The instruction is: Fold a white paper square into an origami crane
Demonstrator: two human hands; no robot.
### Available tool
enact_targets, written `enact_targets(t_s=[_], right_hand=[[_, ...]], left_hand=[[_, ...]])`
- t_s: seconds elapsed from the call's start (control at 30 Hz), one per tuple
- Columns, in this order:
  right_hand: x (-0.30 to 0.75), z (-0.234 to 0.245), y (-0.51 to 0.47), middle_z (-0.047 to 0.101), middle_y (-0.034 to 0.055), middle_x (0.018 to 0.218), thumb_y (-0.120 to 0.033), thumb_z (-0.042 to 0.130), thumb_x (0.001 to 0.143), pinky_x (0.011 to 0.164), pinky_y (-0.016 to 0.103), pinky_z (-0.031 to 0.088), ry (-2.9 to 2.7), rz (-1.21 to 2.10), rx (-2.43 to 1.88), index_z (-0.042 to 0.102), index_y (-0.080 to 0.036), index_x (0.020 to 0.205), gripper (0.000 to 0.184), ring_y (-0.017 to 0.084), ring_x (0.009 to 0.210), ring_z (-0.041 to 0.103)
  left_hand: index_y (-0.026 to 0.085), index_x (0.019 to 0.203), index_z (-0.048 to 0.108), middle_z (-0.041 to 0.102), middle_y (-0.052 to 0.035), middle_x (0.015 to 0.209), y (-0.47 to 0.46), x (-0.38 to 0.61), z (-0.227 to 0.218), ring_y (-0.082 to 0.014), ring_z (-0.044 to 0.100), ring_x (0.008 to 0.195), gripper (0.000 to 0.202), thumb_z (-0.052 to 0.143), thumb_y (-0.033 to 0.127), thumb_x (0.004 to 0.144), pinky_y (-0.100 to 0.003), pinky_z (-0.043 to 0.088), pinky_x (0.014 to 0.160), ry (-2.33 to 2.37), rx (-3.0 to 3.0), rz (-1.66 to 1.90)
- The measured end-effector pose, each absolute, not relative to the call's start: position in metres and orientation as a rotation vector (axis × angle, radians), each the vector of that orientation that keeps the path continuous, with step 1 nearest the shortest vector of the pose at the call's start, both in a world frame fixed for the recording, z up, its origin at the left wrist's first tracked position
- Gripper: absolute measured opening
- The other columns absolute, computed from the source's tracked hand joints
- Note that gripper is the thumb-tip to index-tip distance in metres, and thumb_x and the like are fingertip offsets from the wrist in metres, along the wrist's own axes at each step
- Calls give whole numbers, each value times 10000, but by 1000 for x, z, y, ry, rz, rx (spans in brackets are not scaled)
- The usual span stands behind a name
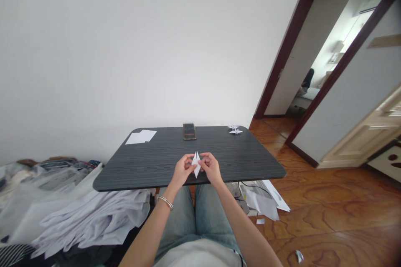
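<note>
A folded white paper diamond (196, 163), slit at its top point, is held upright just above the near edge of the dark table (150, 171). My left hand (183, 170) pinches its left side between thumb and fingers. On the right side, my right hand (210, 167) grips it the same way. Two finished-looking paper cranes (235, 131) rest at the table's far right corner. Flat white paper sheets (140, 137) lie at the far left.
A phone (189, 131) lies near the table's back edge, by the wall. White cloth and clothes (94, 217) are heaped on the left. Papers (261, 203) and cables sit below the table on the right. A doorway stands at the far right.
</note>
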State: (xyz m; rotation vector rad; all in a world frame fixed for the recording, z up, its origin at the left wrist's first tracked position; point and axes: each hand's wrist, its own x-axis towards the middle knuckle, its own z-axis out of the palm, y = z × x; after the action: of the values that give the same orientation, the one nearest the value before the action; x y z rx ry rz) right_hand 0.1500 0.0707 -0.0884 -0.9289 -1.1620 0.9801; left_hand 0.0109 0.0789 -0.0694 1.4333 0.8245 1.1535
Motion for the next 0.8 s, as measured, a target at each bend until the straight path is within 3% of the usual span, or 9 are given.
enact_targets(t_s=[0.23, 0.43, 0.67, 0.8], right_hand=[[148, -89, 70, 537, -51, 605, -277, 640, 692, 428, 198, 427, -1187, 995, -931, 485, -205, 815, 211, 106, 502, 524], [149, -88, 70, 553, -39, 620, -280, 644, 697, 463, 212, 423, -1142, 924, -952, 498, -199, 860, 233, 104, 499, 507], [148, -86, 67, 569, -15, 643, -318, 680, 673, 457, 214, 436, -1178, 957, -968, 561, -189, 756, 195, 121, 551, 530], [148, -86, 67, 588, -19, 595, -352, 702, 647, 447, 219, 443, -1214, 1008, -956, 586, -184, 713, 215, 125, 528, 546]], left_hand=[[153, 1060, 506, 571, 32, 666, 80, 9, -70, -96, 558, 513, 409, 648, 283, 700, -210, 454, 516, 860, 1390, 1210], [125, 745, 571, 642, -18, 634, 80, 10, -72, -123, 592, 544, 219, 673, 306, 675, -241, 475, 573, 823, 1374, 1108], [122, 889, 583, 666, -46, 753, 85, 9, -76, -124, 593, 589, 306, 669, 328, 680, -243, 473, 584, 835, 1299, 1171], [115, 866, 602, 659, -54, 750, 86, 9, -76, -138, 591, 623, 312, 663, 357, 680, -246, 468, 585, 839, 1283, 1192]])
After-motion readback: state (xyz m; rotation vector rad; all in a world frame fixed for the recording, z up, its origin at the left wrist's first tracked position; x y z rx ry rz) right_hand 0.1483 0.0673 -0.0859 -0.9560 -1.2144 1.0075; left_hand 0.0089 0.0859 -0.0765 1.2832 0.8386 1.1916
